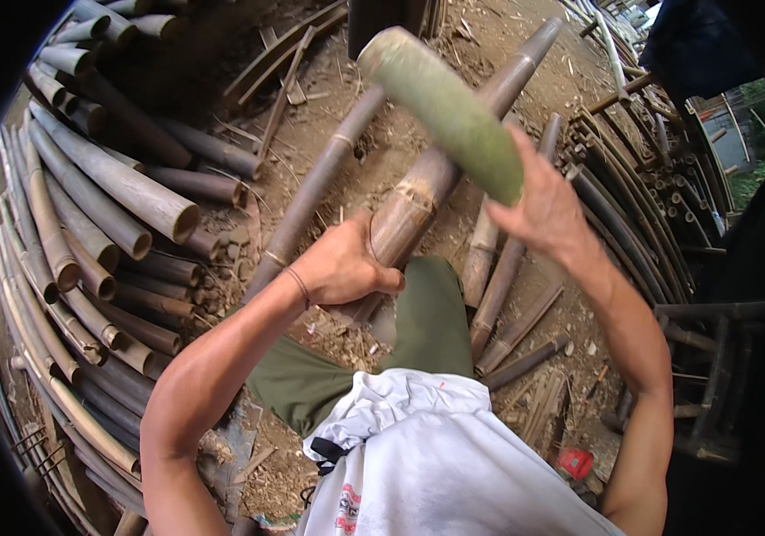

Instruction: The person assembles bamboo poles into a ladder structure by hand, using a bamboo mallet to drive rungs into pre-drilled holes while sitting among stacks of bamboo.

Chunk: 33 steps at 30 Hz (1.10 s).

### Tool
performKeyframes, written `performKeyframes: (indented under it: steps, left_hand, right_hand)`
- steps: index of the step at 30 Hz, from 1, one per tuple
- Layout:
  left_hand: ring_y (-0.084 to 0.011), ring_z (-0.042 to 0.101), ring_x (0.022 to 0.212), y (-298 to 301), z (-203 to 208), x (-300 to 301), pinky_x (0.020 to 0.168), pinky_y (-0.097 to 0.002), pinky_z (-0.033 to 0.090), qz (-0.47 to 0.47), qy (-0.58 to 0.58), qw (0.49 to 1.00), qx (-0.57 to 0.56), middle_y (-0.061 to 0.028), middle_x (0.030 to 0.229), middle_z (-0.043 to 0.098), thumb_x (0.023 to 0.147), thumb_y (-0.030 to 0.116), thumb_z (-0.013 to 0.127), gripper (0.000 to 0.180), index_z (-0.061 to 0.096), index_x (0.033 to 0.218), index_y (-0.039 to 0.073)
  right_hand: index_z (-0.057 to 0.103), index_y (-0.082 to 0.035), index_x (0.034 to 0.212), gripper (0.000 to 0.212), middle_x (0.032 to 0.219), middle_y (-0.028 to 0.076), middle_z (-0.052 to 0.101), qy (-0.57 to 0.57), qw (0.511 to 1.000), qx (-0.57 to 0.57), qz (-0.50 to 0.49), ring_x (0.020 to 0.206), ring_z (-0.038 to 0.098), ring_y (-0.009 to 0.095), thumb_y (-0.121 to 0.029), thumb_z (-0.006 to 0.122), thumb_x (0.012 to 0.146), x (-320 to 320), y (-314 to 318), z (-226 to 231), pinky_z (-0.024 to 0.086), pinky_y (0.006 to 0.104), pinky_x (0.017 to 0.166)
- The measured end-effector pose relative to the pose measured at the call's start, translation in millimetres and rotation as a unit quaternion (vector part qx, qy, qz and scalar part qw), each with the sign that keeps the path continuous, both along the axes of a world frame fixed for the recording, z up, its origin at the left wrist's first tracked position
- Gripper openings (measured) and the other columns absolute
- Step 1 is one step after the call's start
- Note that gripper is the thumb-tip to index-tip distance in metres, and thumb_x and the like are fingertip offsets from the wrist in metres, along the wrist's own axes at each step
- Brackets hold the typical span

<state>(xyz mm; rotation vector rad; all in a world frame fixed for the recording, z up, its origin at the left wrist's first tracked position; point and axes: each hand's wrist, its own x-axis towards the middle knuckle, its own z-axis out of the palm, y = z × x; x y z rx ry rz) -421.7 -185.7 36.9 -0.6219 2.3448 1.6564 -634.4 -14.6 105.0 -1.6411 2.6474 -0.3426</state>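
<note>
My left hand (347, 263) is closed on the near end of a thick brown bamboo pole (409, 201), its thumb across the end and its fingers along the left side. The pole slopes away from me toward the far right. My right hand (548, 210) grips the near end of a short, thick green bamboo piece (445, 112), which is slightly blurred. This piece slants up to the far left and crosses in front of the brown pole, hiding part of it. Whether the two touch I cannot tell.
Stacked bamboo poles (123, 183) fill the left side, their cut ends facing me. A thinner pole (324, 183) lies left of the held one. More poles (619, 228) and a bamboo frame (713, 375) stand at right. A red object (575, 463) lies on the chip-strewn ground.
</note>
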Motion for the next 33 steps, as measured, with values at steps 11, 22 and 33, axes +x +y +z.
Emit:
performKeyframes:
  steps: [11,22,33]
  left_hand:
    - [-0.0216,0.057,0.097,-13,-7,7,0.086,-0.0311,0.046,0.0,0.062,0.996,0.065,-0.0133,0.103,0.059,0.062,0.025,0.079,0.073,0.048,0.121,-0.004]
    - [-0.0203,0.058,0.093,-23,-16,8,0.084,-0.0314,0.047,0.011,0.071,0.992,0.1,-0.0124,0.102,0.059,0.063,0.023,0.079,0.074,0.048,0.125,-0.004]
    - [-0.027,0.058,0.106,-17,-12,-1,0.095,-0.0337,0.044,-0.001,0.028,0.999,-0.034,-0.0186,0.114,0.058,0.063,0.032,0.08,0.091,0.038,0.137,-0.003]
  right_hand:
    - [0.027,-0.01,0.146,0.094,0.123,0.026,0.055,-0.092,0.982,-0.142,0.079,0.11,0.06,0.04,-0.02,0.078,0.067,48,-2,25,0.048,0.0418,0.1]
    - [0.034,-0.009,0.141,0.086,0.113,0.025,0.061,-0.125,0.987,-0.061,0.086,0.1,0.064,0.04,-0.019,0.074,0.066,52,-7,34,0.053,0.0417,0.09]
    - [0.032,-0.004,0.142,0.087,0.114,0.017,0.06,-0.223,0.943,-0.247,-0.022,0.11,0.059,0.027,-0.02,0.078,0.069,41,97,-27,0.045,0.0375,0.098]
